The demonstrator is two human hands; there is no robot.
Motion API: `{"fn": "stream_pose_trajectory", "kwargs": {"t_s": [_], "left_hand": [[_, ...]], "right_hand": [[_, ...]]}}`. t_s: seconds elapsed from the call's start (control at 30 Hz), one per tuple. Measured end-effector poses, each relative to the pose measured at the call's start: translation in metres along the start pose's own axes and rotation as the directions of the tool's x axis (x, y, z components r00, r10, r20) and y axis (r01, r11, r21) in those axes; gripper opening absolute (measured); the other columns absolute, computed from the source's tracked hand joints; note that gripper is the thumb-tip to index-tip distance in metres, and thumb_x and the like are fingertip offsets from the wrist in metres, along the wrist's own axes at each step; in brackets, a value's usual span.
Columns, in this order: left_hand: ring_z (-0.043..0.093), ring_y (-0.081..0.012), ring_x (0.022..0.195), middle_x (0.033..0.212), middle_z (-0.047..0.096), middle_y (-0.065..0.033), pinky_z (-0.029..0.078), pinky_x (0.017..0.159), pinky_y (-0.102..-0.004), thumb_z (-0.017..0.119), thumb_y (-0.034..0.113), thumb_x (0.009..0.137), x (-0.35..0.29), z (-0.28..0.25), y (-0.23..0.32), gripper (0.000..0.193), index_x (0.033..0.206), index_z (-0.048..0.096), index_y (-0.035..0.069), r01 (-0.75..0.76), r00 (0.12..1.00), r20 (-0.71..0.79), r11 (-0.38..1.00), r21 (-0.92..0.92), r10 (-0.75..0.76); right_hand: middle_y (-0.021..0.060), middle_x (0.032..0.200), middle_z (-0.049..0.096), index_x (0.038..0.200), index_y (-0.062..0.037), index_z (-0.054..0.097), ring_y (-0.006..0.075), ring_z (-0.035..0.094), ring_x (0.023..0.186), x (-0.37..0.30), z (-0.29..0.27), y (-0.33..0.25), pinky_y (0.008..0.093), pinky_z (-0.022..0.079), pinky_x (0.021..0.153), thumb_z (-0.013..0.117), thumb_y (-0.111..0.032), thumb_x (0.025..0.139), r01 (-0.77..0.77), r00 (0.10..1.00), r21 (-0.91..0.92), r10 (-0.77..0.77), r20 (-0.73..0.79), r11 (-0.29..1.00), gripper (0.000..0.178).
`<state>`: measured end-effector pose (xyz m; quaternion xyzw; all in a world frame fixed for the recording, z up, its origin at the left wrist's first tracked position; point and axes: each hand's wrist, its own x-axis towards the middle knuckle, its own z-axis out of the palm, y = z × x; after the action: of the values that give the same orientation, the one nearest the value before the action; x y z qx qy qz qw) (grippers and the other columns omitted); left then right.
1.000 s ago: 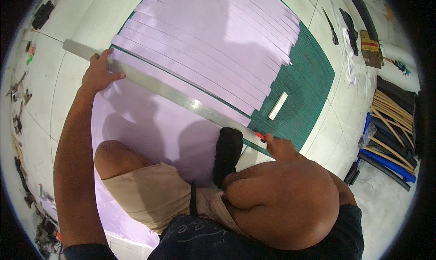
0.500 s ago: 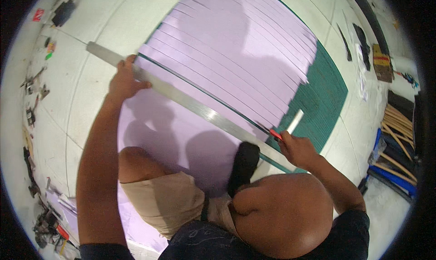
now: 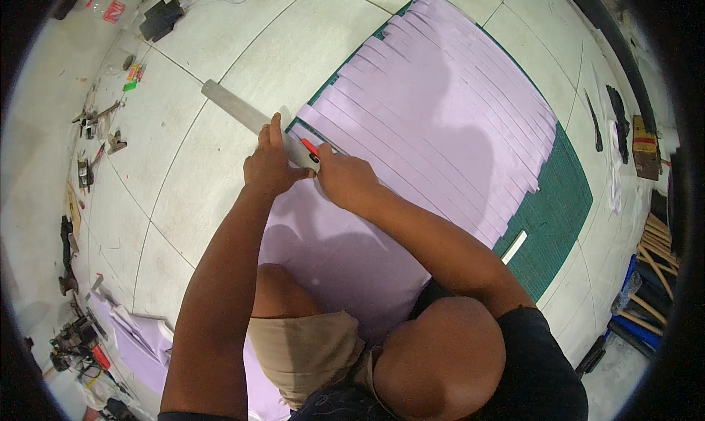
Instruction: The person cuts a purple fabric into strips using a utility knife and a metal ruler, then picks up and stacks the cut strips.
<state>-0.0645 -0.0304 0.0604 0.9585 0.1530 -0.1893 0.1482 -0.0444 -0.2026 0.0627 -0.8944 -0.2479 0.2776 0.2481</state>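
My left hand (image 3: pixel 271 164) lies over a long metal ruler (image 3: pixel 239 105), thumb and fingers spread, pressing it onto the lilac fabric (image 3: pixel 334 256). Beside it my right hand (image 3: pixel 349 180) is closed round a red-and-black cutter knife (image 3: pixel 311 150), close to the ruler's edge. Its blade is too small to make out. Beyond the ruler the fabric is sliced into several narrow parallel strips (image 3: pixel 440 112), lying on a green cutting mat (image 3: pixel 547 222). My right forearm hides much of the ruler's right part.
A white stick (image 3: pixel 515 247) rests on the mat's right part. Clamps (image 3: pixel 89 123) and other tools line the left side of the tiled floor. Lilac scraps (image 3: pixel 139 340) lie at lower left. Wooden rods (image 3: pixel 650 256) and a wood block (image 3: pixel 645 148) are at right.
My right hand has carried the cutter knife from the ruler's right end up to beside my left hand. The white stick now lies apart from my right hand. The view has shifted.
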Motion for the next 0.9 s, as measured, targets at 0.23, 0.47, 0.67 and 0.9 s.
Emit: {"fn": "stream_pose_trajectory", "kwargs": {"t_s": [0.23,0.47,0.67,0.9], "left_hand": [[0.056,-0.0346,0.127,0.153,0.033,-0.0226,0.053,0.094,-0.0452,0.093,0.039,0.06,-0.001,-0.005,0.005,0.125,0.154,0.015,0.014,-0.019,1.0,-0.004,1.0,-0.015,0.019],[0.058,-0.0407,0.122,0.15,0.033,-0.0269,0.053,0.095,-0.0462,0.09,0.043,0.063,0.004,-0.003,0.005,0.105,0.149,0.032,0.029,-0.054,0.996,0.077,0.991,0.122,0.045],[0.057,-0.0389,0.124,0.154,0.027,-0.0251,0.052,0.098,-0.0458,0.089,0.043,0.065,0.0,-0.006,0.006,0.099,0.149,0.037,0.032,-0.053,0.997,0.063,0.993,0.105,0.046],[0.056,-0.0366,0.125,0.152,0.031,-0.0229,0.051,0.1,-0.0478,0.089,0.041,0.067,0.007,-0.005,0.012,0.101,0.151,0.035,0.029,-0.038,0.996,0.082,0.985,0.165,0.024]], "right_hand": [[0.0222,0.09,0.07,0.107,-0.0005,0.05,0.0392,0.07,0.085,0.01,0.005,0.0,0.0515,0.054,0.074,0.058,-0.021,0.092,0.013,1.0,-0.035,-0.013,0.005,0.999,0.027],[0.0214,0.088,0.07,0.104,-0.0016,0.054,0.038,0.07,0.086,0.016,-0.006,-0.007,0.0509,0.054,0.074,0.058,-0.019,0.091,0.053,0.998,-0.063,-0.054,-0.014,0.997,0.022],[0.0203,0.09,0.07,0.113,-0.0053,0.053,0.0389,0.07,0.087,-0.042,-0.026,0.016,0.052,0.053,0.074,0.054,-0.021,0.094,-0.074,0.986,-0.052,0.081,0.149,0.996,0.024],[0.0225,0.091,0.07,0.121,-0.0051,0.048,0.0404,0.069,0.086,-0.164,-0.043,0.072,0.0537,0.052,0.074,0.047,-0.018,0.096,-0.239,0.905,-0.213,0.297,0.304,0.947,0.028]]}}
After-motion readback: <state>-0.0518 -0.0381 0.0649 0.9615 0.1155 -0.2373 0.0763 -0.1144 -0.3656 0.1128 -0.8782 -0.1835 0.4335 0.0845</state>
